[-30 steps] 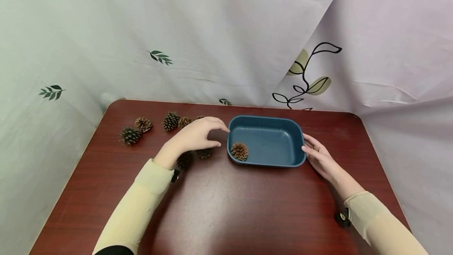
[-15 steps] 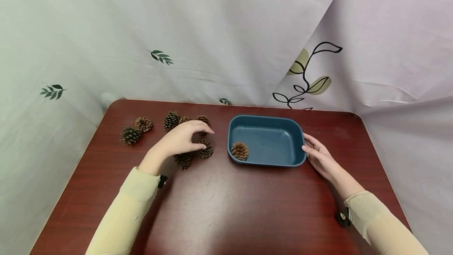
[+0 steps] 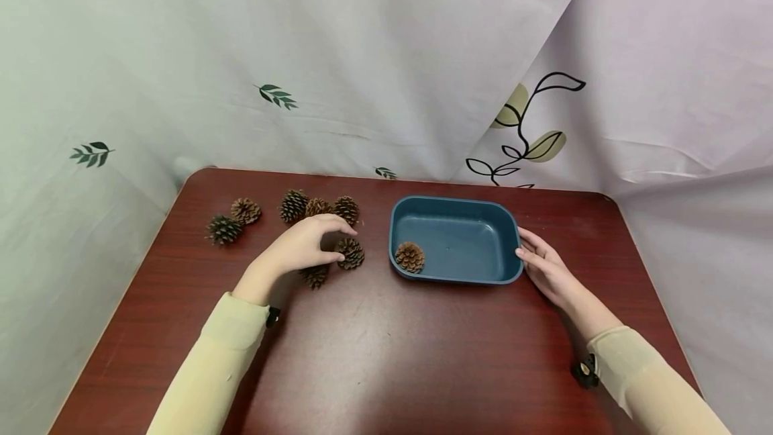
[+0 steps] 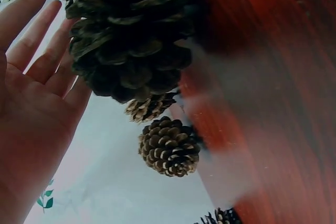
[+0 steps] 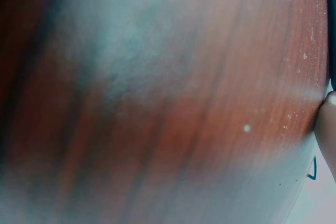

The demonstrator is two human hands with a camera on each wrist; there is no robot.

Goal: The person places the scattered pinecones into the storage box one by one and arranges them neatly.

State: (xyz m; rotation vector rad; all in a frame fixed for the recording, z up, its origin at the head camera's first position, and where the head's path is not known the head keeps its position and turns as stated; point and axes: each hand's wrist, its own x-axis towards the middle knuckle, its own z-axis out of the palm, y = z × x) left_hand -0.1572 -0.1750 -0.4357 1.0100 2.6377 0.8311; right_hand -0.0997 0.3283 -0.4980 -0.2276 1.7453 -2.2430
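My left hand (image 3: 308, 244) is over the left-middle of the table, thumb and fingers spread apart beside a pine cone (image 3: 351, 254). Under that hand, a second pine cone (image 3: 315, 276) is partly hidden. The left wrist view has the palm and nearly straight fingers (image 4: 44, 59) next to a large, close pine cone (image 4: 131, 45). A blue rectangular plastic tub (image 3: 453, 280) stands right of centre with one brown pine cone (image 3: 410, 257) in its near left corner. My right hand (image 3: 546, 270) holds the tub's right end, thumb at the rim and fingers along the outer wall.
Behind the left hand, several pine cones sit in a cluster, including a dark one (image 3: 293, 206) and a brown one (image 3: 346, 210). Two more, one green-grey (image 3: 224, 229) and one brown (image 3: 245, 211), lie farther left. A pale curtain (image 3: 362, 72) hangs behind the red-brown table (image 3: 423, 354).
My left hand has moved left from beside the tub's left rim, back to the pine cones. The right hand and the tub stay where they were.
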